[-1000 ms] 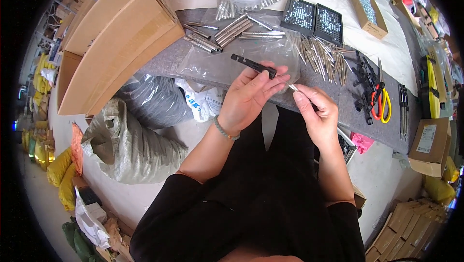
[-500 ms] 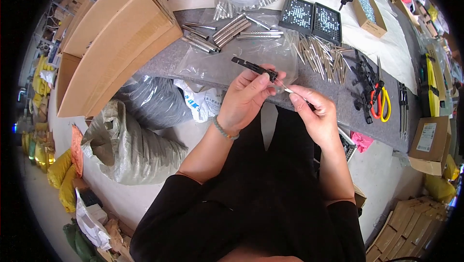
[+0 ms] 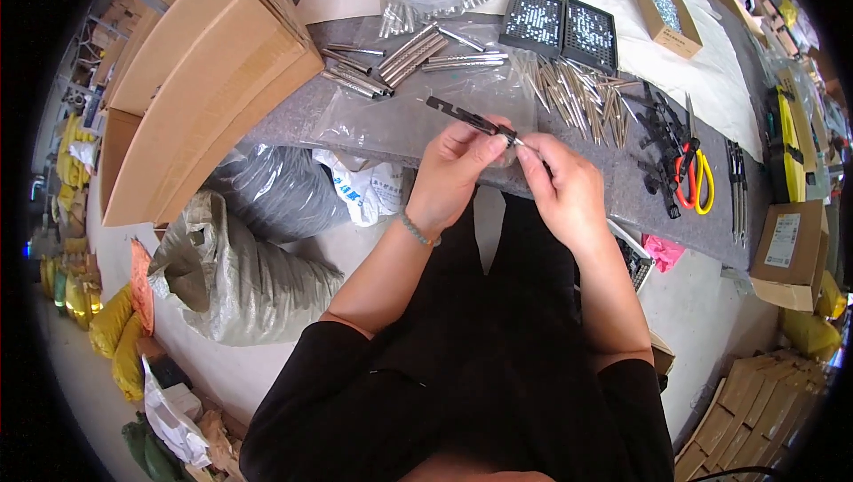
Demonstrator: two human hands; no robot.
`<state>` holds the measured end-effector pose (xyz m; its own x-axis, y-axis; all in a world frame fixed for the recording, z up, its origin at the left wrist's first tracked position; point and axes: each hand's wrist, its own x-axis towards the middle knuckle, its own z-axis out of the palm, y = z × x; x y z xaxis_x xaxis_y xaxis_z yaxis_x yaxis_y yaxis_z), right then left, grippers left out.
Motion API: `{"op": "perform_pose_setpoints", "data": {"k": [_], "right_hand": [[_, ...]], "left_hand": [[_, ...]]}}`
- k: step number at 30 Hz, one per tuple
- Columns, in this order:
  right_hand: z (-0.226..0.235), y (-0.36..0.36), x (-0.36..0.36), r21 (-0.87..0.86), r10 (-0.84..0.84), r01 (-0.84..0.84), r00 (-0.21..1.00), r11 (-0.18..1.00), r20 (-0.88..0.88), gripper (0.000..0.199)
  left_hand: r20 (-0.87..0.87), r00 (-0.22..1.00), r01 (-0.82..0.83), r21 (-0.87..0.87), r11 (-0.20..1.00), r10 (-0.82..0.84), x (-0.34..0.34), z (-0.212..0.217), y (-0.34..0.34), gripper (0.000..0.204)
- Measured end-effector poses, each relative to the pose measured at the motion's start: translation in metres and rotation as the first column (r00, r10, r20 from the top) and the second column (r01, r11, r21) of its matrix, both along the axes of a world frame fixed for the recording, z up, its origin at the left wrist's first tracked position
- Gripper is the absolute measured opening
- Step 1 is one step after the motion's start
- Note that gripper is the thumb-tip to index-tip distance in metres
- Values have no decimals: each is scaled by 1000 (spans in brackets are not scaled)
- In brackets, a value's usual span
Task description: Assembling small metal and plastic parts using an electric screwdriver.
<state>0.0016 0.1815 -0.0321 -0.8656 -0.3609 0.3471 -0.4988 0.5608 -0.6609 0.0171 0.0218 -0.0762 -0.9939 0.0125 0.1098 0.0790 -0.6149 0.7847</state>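
My left hand pinches a thin black flat bar that sticks out up and to the left. Right beside it, my right hand holds a small silver metal pin whose tip meets the near end of the bar. Both hands are raised over the near edge of a grey felt-covered table. Just beyond the hands lies a clear plastic bag, and to their upper right is a pile of silver metal pins.
A big open cardboard box stands at the left. Two black trays lie at the back, with red and yellow scissors and black parts at the right. Grey sacks sit on the floor below the table.
My right hand has moved in toward the left hand, so that the silver pin now meets the end of the black bar. The bar and the left hand have stayed nearly in place.
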Motion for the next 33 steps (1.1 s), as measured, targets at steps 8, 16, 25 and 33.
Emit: {"op": "perform_pose_setpoints", "data": {"k": [8, 16, 25, 33], "right_hand": [[-14, 1, -19, -18, 41, -41, 999, 999, 25, 19], [-27, 20, -16, -42, -39, 39, 999, 998, 13, 23], [-18, 8, -10, -350, 157, -26, 922, 937, 354, 26], [-21, 4, -8, -310, 108, -16, 953, 951, 282, 26]], "left_hand": [[67, 997, -23, -47, 999, 26, -17, -10, 8, 23], [85, 996, -15, -80, 997, 22, -24, -17, 8, 23], [41, 990, 132, 64, 989, -135, -25, -2, 6, 23], [51, 994, 100, -51, 994, -97, -19, -2, 2, 27]]}}
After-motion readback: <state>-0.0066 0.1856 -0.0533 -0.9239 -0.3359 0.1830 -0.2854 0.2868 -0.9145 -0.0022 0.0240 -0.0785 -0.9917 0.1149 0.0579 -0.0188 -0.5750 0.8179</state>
